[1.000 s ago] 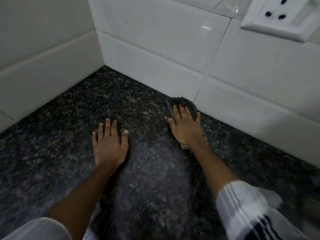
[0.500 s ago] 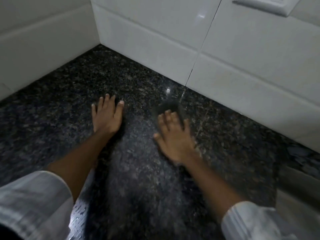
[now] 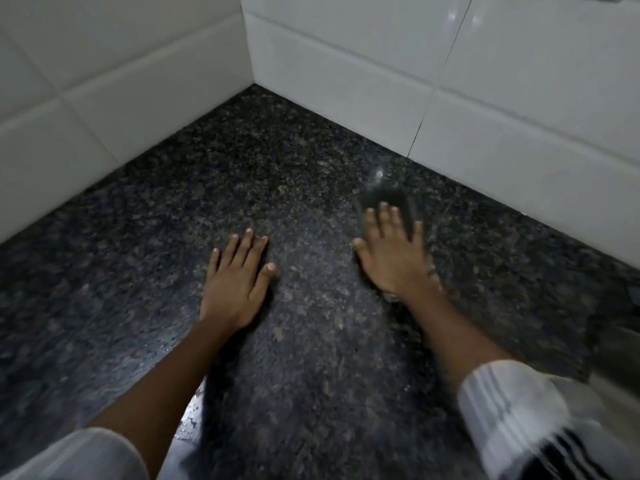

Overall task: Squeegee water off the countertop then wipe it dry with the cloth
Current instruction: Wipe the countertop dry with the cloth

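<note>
The dark speckled granite countertop (image 3: 277,174) fills the view and meets white tiled walls in a corner. My left hand (image 3: 235,285) lies flat on the stone with fingers spread and nothing in it. My right hand (image 3: 391,258) presses palm-down on a dark cloth (image 3: 384,197). The cloth's front part sticks out beyond my fingertips, and a bit shows by my wrist. This hand and the cloth are blurred by motion. Small water droplets (image 3: 190,417) glisten beside my left forearm. No squeegee is in view.
White tiled walls stand at the left (image 3: 104,81) and at the back (image 3: 485,98), meeting in a corner ahead. A pale blurred edge (image 3: 616,344) cuts into the countertop at the far right.
My right hand has slid the cloth back from the rear wall toward me. My left hand has stayed flat in place. The view has swung left toward the corner.
</note>
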